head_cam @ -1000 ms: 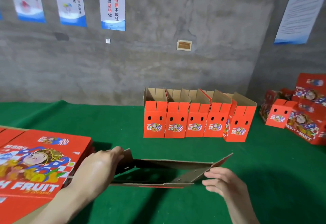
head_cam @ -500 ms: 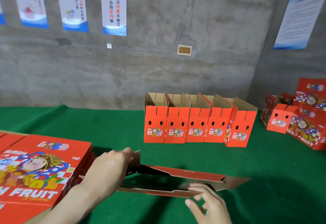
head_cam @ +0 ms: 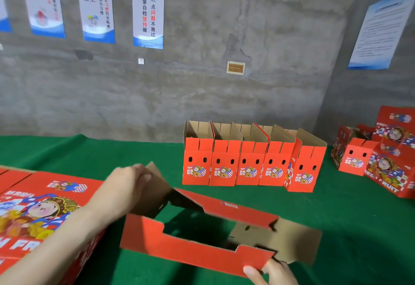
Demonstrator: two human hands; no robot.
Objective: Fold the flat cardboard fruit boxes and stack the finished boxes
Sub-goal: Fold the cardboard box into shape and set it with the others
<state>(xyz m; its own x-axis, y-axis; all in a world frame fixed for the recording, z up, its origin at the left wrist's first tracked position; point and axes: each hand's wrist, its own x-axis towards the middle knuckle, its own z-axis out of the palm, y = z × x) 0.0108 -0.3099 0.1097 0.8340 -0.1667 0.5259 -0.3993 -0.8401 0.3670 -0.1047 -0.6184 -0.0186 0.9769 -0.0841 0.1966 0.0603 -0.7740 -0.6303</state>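
I hold a half-opened red cardboard box (head_cam: 197, 251) low over the green table (head_cam: 336, 228), its brown inside showing. My left hand (head_cam: 128, 186) grips the box's brown flap at its far left end. My right hand (head_cam: 269, 273) pinches the near red panel at the bottom edge of the view, mostly cut off. A stack of flat printed red boxes (head_cam: 40, 213) lies at the left under my left forearm. Several folded open-topped boxes (head_cam: 251, 165) stand in a row at the back of the table.
More red fruit boxes (head_cam: 386, 161) are piled at the right edge of the table. A grey concrete wall with posters (head_cam: 148, 13) rises right behind the table. Bare green cloth lies between the held box and the row.
The box has been pulled open from nearly flat into a hollow shape and tilted toward me. My right hand dropped to the near panel's lower edge; my left hand kept its grip.
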